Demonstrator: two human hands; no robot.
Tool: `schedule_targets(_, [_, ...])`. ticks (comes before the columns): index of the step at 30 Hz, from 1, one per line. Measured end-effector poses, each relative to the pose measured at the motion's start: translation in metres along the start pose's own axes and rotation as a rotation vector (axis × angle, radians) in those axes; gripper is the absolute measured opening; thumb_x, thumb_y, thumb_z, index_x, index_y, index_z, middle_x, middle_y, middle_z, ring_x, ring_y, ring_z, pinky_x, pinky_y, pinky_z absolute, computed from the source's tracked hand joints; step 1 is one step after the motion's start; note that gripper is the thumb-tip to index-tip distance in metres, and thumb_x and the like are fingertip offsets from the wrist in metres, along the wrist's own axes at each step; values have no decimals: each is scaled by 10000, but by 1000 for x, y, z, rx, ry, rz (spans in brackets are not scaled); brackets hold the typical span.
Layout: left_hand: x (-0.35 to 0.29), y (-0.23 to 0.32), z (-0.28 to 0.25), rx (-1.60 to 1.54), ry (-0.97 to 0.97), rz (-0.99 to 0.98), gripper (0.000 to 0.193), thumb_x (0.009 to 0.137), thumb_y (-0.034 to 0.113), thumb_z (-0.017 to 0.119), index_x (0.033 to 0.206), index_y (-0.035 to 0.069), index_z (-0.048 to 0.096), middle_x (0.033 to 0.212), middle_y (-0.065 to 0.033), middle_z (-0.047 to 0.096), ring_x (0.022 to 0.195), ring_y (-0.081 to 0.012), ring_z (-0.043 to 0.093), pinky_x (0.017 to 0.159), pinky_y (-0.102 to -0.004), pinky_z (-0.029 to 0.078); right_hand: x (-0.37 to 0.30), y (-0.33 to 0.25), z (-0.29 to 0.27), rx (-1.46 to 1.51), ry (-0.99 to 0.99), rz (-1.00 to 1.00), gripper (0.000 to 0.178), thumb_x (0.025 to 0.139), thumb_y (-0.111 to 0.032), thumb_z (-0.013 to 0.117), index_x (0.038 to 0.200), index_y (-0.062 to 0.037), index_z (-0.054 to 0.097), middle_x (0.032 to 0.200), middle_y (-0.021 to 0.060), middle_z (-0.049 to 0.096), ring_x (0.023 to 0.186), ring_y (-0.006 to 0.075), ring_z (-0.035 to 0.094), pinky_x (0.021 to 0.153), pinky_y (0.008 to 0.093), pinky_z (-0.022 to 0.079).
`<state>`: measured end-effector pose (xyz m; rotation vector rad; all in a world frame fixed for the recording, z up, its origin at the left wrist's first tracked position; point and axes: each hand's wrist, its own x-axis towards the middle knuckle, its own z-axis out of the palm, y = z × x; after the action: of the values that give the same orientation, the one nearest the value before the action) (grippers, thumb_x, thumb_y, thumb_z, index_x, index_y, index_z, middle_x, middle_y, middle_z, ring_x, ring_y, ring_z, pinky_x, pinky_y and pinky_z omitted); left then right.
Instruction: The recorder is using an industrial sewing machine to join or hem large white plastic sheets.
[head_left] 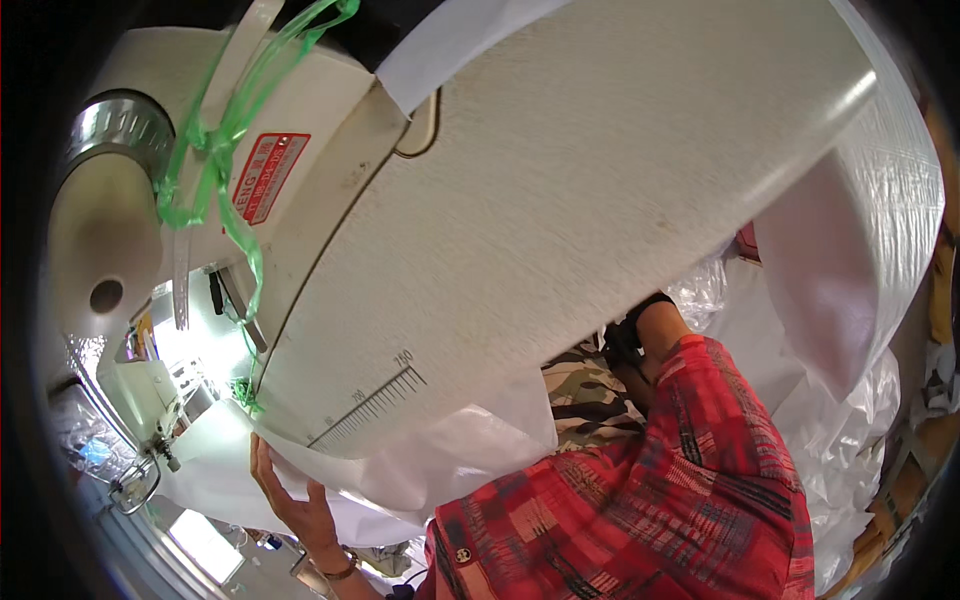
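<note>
My left hand [295,505], with a bracelet at the wrist, rests against a white sheet [480,430] at the near edge of a sewing machine table. Its fingers are stretched out beside the table edge, and the thumb stands apart. The pale table [560,200] has a printed ruler scale [370,405] near that edge. My right forearm [663,328] reaches down beside the table over my camouflage-patterned lap [590,400]. A dark band or cover [628,332] lies around that wrist. Shadow and the table hide most of the right hand.
The sewing machine head [330,170] stands at the left, with a green plastic strip [215,160] tied around it and a bright lamp glow [205,345] beneath. Translucent plastic sheeting [840,470] and more white sheet [820,260] hang at the right.
</note>
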<state>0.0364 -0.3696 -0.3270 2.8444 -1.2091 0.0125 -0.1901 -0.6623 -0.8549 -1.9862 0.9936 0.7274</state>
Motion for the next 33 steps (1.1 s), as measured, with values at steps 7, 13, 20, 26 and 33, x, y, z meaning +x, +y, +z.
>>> schedule_targets(7, [11,11,5,-34,-52,-3,810,883,597,579,1409,4,416,1445,-208,421,1342,-380,399,1106,-487,312,44,55,72,1,-110,71,644,928,-486,511,1493,-210,372,1600,176,146,1469,419,88,1157,583,196])
schedule_targets(13, [-3,-6,-5,30,-16,-9,762,908,558,568,1405,-1,418,1442,-198,432,1345,-374,400,1102,-491,322,2,80,50,635,-75,40,625,915,-475,554,1444,-178,409,1516,115,274,1397,333,227,1100,531,277])
schedule_targets(20, [0,-13,11,-10,-10,65,652,941,430,540,1402,-13,413,1448,-206,423,1346,-376,402,1108,-497,312,-88,82,-50,1644,194,-116,403,987,-273,509,1306,-32,552,1304,75,577,1212,204,532,985,389,456])
schedule_targets(26, [-1,-12,15,-35,55,101,613,940,350,512,1400,-43,412,1444,-215,427,1347,-382,398,1111,-497,304,-200,44,-149,1956,387,-651,464,991,-308,501,1364,-33,492,1391,81,519,1290,251,462,1104,494,322])
schedule_targets(33, [2,-14,21,-59,93,141,600,937,273,551,1424,-40,393,1467,-223,405,1345,-384,397,1112,-483,306,-304,36,-221,2049,539,-939,497,1031,-324,388,1429,-27,412,1465,75,449,1358,244,380,1143,494,256])
